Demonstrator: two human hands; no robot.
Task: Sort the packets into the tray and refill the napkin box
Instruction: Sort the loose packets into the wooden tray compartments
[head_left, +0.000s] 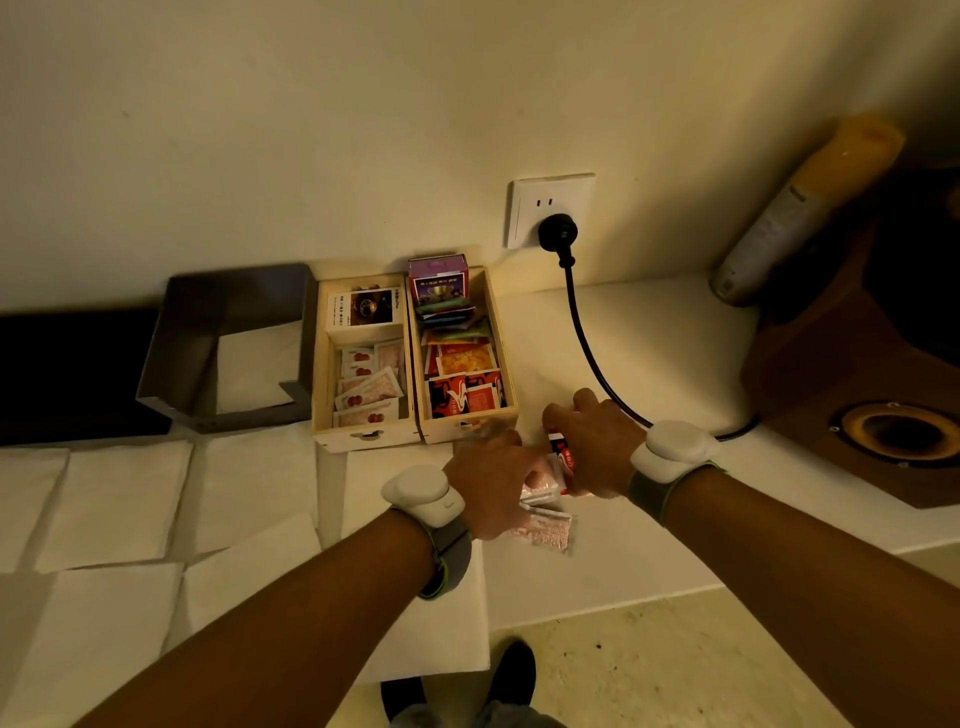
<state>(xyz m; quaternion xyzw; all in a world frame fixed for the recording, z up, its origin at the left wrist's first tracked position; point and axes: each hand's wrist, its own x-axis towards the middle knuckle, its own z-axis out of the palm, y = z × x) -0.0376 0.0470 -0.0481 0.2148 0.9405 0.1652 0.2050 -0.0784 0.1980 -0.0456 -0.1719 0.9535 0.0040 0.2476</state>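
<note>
Wooden tray (511, 415): two compartments, already sorted by kind, pale pink packets left, red and orange right.
Right hand (587, 441): just in front of the tray, fingers curled round a red packet (563, 457).
Left hand (488, 483): beside it; grip blurred, cannot tell.
Pink packets (545, 530): loose on the table, nearer than the tray.
Napkin box (228, 343): left of the tray, nearly empty; napkins (119, 499) laid out ready.

no text can be read for certain anywhere. the purple box (439, 280) at the back of the right tray compartment and the white card (365, 308) at the back of the left one both carry print, as do the orange and red packets (464, 379), but it is too small and blurred to make out.
</note>
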